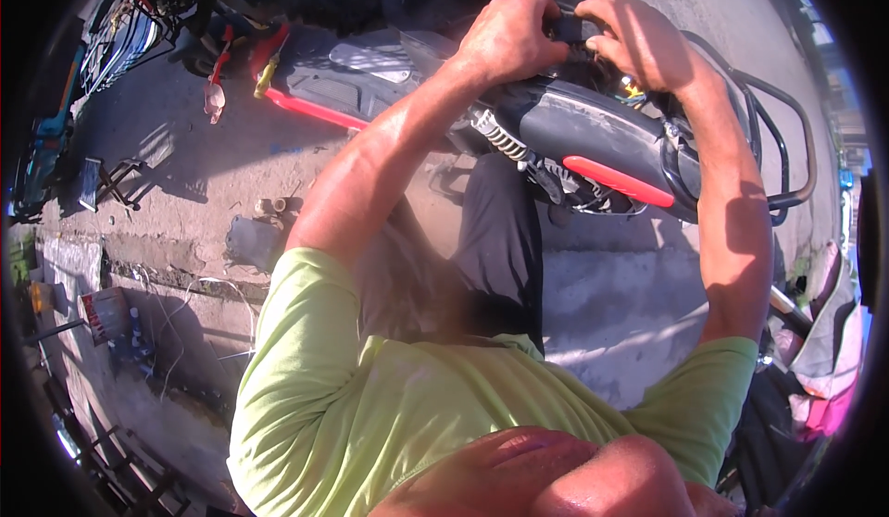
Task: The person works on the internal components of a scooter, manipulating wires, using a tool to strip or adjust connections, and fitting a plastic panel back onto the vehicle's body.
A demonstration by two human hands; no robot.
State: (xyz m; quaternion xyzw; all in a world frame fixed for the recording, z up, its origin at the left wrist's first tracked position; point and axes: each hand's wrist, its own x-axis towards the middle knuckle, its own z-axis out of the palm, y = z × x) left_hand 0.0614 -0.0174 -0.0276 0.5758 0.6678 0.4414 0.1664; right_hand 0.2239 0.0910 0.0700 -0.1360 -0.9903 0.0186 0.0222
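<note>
A partly stripped black scooter (593, 124) with red trim stands in front of me, its seat area open. My left hand (519, 40) curls around the near left end of a small dark part (576, 31) in the opening. From the other side, my right hand (639, 43) grips the same part between thumb and bent fingers. What the part is cannot be made out, as the fingers cover much of it. Yellow and dark wires (633, 89) show just below my right hand. A light coil-spring shock absorber (500, 136) sits under the body panel.
A black tubular rear rack (796, 137) curves out beyond my right forearm. On the left, a red trim piece (315, 110) runs along the scooter's footboard. A round can (104, 316) and thin pale wires (167, 323) lie at the left. Cloths (824, 350) are heaped at the right.
</note>
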